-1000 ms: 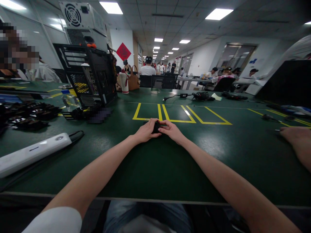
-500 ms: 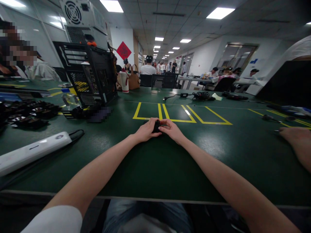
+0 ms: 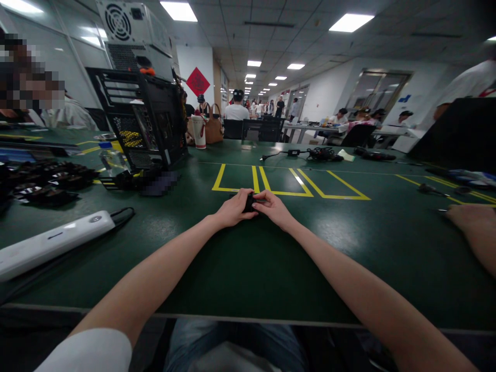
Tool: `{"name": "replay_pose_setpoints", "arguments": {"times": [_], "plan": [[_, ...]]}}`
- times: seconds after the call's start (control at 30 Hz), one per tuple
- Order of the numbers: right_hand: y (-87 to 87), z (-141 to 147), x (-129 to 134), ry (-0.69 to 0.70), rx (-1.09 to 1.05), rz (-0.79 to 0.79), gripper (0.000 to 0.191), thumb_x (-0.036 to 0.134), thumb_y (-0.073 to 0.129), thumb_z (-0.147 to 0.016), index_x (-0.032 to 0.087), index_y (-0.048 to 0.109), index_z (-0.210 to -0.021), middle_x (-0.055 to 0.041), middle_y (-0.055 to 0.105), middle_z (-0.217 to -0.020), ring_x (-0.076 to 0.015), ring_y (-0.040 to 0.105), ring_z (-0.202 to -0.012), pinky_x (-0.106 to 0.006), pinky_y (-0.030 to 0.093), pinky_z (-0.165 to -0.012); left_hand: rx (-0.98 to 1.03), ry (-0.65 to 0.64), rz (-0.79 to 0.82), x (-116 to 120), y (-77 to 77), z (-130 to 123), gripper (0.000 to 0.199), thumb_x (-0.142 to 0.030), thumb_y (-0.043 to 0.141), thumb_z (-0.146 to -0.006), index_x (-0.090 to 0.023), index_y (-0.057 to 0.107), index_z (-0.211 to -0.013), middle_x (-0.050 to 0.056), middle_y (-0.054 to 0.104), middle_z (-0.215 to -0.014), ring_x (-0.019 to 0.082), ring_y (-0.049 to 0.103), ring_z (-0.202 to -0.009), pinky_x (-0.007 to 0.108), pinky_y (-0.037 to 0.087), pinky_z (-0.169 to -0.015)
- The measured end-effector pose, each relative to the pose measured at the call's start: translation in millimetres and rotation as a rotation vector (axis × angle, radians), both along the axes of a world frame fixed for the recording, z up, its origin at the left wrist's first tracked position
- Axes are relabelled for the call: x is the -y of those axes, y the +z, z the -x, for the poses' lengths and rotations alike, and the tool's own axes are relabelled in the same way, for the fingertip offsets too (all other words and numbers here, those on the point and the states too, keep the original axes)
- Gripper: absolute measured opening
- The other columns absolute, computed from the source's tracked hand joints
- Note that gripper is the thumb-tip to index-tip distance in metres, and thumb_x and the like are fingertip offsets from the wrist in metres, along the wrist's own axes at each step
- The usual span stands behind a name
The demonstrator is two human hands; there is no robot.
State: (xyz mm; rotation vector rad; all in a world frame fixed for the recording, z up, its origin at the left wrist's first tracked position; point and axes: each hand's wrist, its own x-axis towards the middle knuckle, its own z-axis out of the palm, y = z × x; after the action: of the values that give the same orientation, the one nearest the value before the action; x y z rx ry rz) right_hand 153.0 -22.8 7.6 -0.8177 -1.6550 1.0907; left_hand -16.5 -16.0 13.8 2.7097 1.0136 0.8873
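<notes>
Between my two hands is a small black object (image 3: 249, 202), mostly covered by fingers, so its kind does not show. My left hand (image 3: 235, 207) is closed around its left side and rests low over the green table (image 3: 256, 268). My right hand (image 3: 272, 208) pinches at the object's right side with thumb and fingertips. Just beyond the hands, yellow tape outlines (image 3: 267, 193) mark the tabletop.
On the left stand a black computer case (image 3: 151, 113) with a power supply (image 3: 134, 28) on top, a water bottle (image 3: 111, 159), black parts (image 3: 50, 178) and a white power strip (image 3: 58, 243). Cables (image 3: 323, 153) lie at the back. Another person's hand (image 3: 475, 225) rests at right.
Both of my hands stay nearly in place around the black object; the right fingers shift very slightly. At the far right, the other person's body has moved a little.
</notes>
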Motion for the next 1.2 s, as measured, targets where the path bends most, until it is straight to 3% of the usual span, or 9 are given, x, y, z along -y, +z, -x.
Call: {"name": "replay_pose_setpoints", "arguments": {"times": [0.2,0.37,0.5,0.73,0.9,1.07,1.2], "plan": [[-1.0,-2.4,-1.6,0.02,0.042,0.056,0.033,0.021,0.06,-0.067,0.019,0.05,-0.098,-0.0043,0.053,-0.104,-0.0171,0.054,-0.097,-0.037,0.041,-0.089,-0.005,0.014,0.006,-2.0,-1.8,-1.4,0.056,-0.042,0.051,-0.073,-0.018,0.024,-0.116,0.01,0.041,-0.111,0.024,0.048,-0.099,0.038,0.045,-0.077],[-2.5,-3.3,0.3,0.026,0.032,-0.008,0.031,0.019,0.063,-0.064,0.021,0.049,-0.091,-0.0014,0.052,-0.1,-0.0154,0.052,-0.097,-0.035,0.042,-0.089,-0.007,0.017,0.013,-2.1,-1.7,-0.9,0.055,-0.04,0.051,-0.073,-0.019,0.024,-0.116,0.01,0.04,-0.111,0.024,0.048,-0.098,0.038,0.045,-0.076],[-1.7,-1.3,1.2,0.017,0.019,0.002,0.021,0.023,0.06,-0.067,0.02,0.05,-0.086,-0.0006,0.053,-0.092,-0.0139,0.056,-0.085,-0.035,0.045,-0.082,-0.008,0.009,0.014,-1.5,-0.4,0.0,0.056,-0.042,0.051,-0.073,-0.019,0.024,-0.116,0.01,0.039,-0.112,0.023,0.047,-0.098,0.038,0.045,-0.076],[-0.1,-1.1,0.0,0.002,0.048,0.067,0.033,0.022,0.059,-0.068,0.02,0.049,-0.098,-0.0044,0.052,-0.103,-0.0156,0.056,-0.088,-0.037,0.044,-0.083,-0.012,0.007,0.011,-3.3,-1.9,-0.5,0.055,-0.042,0.051,-0.073,-0.019,0.024,-0.116,0.01,0.039,-0.111,0.023,0.047,-0.098,0.037,0.045,-0.076],[-0.6,-4.3,0.2,0.041,0.026,0.002,0.031,0.02,0.063,-0.063,0.021,0.05,-0.091,-0.0018,0.054,-0.098,-0.0154,0.052,-0.096,-0.034,0.041,-0.087,-0.016,0.011,0.009,-3.1,-2.0,0.3,0.055,-0.041,0.052,-0.073,-0.019,0.024,-0.115,0.01,0.04,-0.11,0.024,0.048,-0.098,0.037,0.045,-0.074],[-2.0,-3.1,-1.3,-0.002,0.011,0.015,0.022,0.025,0.061,-0.067,0.02,0.052,-0.086,-0.0009,0.055,-0.092,-0.0127,0.057,-0.08,-0.034,0.044,-0.081,-0.006,-0.002,0.007,-3.9,-2.1,-0.3,0.056,-0.041,0.053,-0.072,-0.019,0.025,-0.115,0.01,0.039,-0.111,0.024,0.047,-0.099,0.037,0.045,-0.075],[-1.0,-1.9,-1.4,-0.021,0.009,0.047,0.031,0.023,0.061,-0.066,0.02,0.051,-0.094,-0.0022,0.055,-0.094,-0.0137,0.057,-0.083,-0.035,0.044,-0.082,0.01,0.006,0.002,-4.5,-2.9,-1.2,0.057,-0.04,0.054,-0.071,-0.018,0.025,-0.115,0.01,0.04,-0.111,0.024,0.047,-0.1,0.038,0.044,-0.077]]}}
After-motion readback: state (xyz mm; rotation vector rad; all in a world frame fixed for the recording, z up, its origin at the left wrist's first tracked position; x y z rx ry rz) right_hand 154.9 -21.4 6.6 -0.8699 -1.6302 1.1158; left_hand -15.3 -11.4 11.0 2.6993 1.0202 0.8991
